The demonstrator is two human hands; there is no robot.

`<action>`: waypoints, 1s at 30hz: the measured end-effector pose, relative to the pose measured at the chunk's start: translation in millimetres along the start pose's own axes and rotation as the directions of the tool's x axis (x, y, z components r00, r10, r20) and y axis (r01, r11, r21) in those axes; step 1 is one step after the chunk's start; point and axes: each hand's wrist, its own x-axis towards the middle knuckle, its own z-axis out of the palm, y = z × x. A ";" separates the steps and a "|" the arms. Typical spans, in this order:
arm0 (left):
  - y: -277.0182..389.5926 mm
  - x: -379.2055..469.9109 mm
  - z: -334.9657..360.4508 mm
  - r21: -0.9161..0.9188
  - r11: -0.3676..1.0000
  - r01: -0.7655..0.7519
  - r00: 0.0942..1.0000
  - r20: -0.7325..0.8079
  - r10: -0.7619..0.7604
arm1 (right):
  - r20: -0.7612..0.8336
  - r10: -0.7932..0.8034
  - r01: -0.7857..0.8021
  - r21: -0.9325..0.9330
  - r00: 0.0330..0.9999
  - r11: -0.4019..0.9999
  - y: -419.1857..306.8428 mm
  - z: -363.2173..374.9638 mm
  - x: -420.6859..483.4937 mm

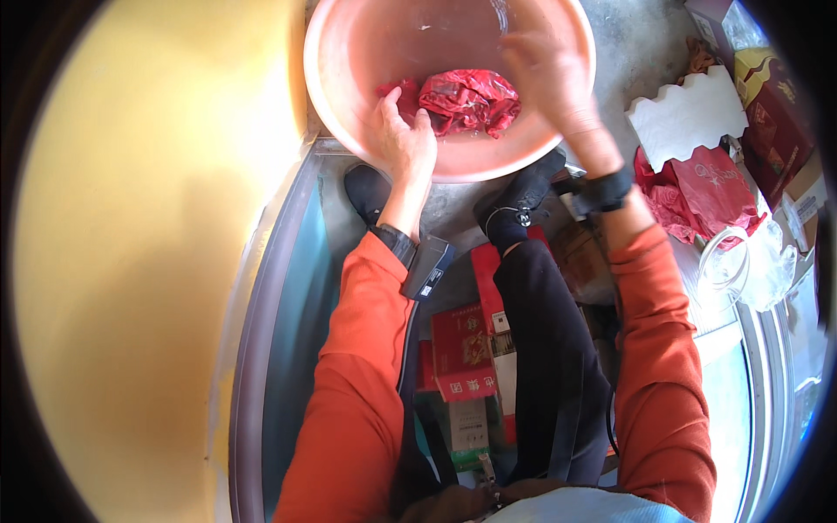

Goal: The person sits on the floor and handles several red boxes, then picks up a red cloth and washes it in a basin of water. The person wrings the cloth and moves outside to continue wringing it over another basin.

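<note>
A crumpled red plastic bag (469, 98) lies in a large pale pink plastic basin (451, 167), toward the near side of its floor. My left hand (410, 140) reaches over the near rim at the bag's left end. Its thumb and a finger are apart, with red plastic showing between them; its other fingers are partly hidden. My right hand (552, 78) is blurred above the right side of the basin. Its fingers look spread, away from the bag, and I see nothing in them.
Red printed cardboard (461, 353) lies on the floor between my legs. At right are a white scalloped sheet (686, 118), more red bags (713, 189), clear plastic (768, 268) and a dark red box (778, 124). A yellow wall (144, 229) runs along the left.
</note>
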 end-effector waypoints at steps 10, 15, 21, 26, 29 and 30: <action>7.2 3.3 17.1 -0.645 0.473 0.600 0.799 0.465 -0.381 | -0.068 0.067 -0.069 -0.027 0.995 0.997 -42.3 93.0 -42.1; 28.2 6.8 18.2 -0.627 0.218 0.748 0.656 0.749 -0.097 | 0.216 0.612 -0.611 0.555 0.761 0.564 -83.2 69.9 -69.3; 26.1 -10.1 23.0 -0.719 0.266 0.642 0.750 0.660 -0.027 | 0.222 0.643 -0.659 0.464 0.733 0.592 -88.1 68.4 -68.8; 38.0 -21.1 32.6 -0.776 0.169 0.608 0.794 0.593 -0.136 | 0.091 0.759 -0.764 0.094 0.645 0.638 -58.4 73.9 -18.1; 43.2 -12.2 27.1 -0.721 0.084 0.688 0.722 0.667 -0.184 | 0.075 0.853 -0.851 0.162 0.516 0.500 -65.6 74.3 -21.2; 42.2 -11.4 24.8 -0.690 0.241 0.682 0.731 0.633 -0.256 | 0.143 0.799 -0.804 0.236 0.584 0.546 -74.2 75.9 -30.0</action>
